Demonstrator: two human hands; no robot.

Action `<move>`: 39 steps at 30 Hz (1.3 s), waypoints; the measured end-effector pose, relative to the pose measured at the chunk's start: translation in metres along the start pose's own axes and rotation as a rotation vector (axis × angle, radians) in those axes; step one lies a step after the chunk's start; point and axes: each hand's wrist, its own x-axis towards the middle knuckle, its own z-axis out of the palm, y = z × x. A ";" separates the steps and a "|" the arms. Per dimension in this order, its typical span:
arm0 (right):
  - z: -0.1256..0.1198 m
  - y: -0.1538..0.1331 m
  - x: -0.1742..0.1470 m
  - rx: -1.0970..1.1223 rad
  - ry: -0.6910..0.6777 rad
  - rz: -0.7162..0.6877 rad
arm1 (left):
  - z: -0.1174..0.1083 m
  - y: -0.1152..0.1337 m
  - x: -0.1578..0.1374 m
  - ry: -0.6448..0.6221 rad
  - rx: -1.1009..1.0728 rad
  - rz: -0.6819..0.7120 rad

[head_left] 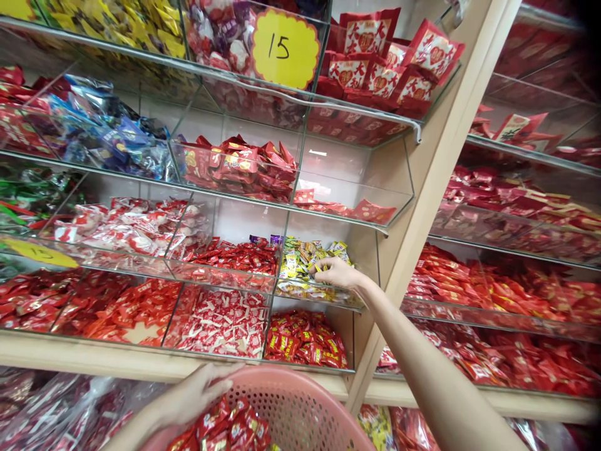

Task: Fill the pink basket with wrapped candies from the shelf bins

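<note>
The right hand (pixel 338 274) is hovering within a clear-walled compartment (pixel 345 300), its fingers bending together among yellow-wrapped sweets (pixel 292 266); whether they are grasping a piece cannot be told. The left hand (pixel 201 391) is lying at the left rim of a pink basket (pixel 305 410), fingers extended over the edge, presumably steadying it; its grip underneath cannot be confirmed.

The basket is sitting tight below the shelf front, apparently to keep it within reach. It is containing red-wrapped sweets (pixel 235 426) on its left side, leaving the perforated right wall showing. The dividers are evidently keeping each variety separate: red-and-yellow packets (pixel 305 338) are occupying the compartment directly beneath the right hand. A wooden upright (pixel 439 169) is standing right of these compartments.

Count: two hands, one basket, two yellow cards, the upper card (pixel 285 49) and the lower card (pixel 41 252), seemingly facing outward for legibility. Sweets are overlapping too heavily for counting.
</note>
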 end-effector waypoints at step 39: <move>0.045 -0.068 0.026 -0.578 -0.001 0.194 | 0.003 -0.014 0.003 -0.032 -0.052 0.009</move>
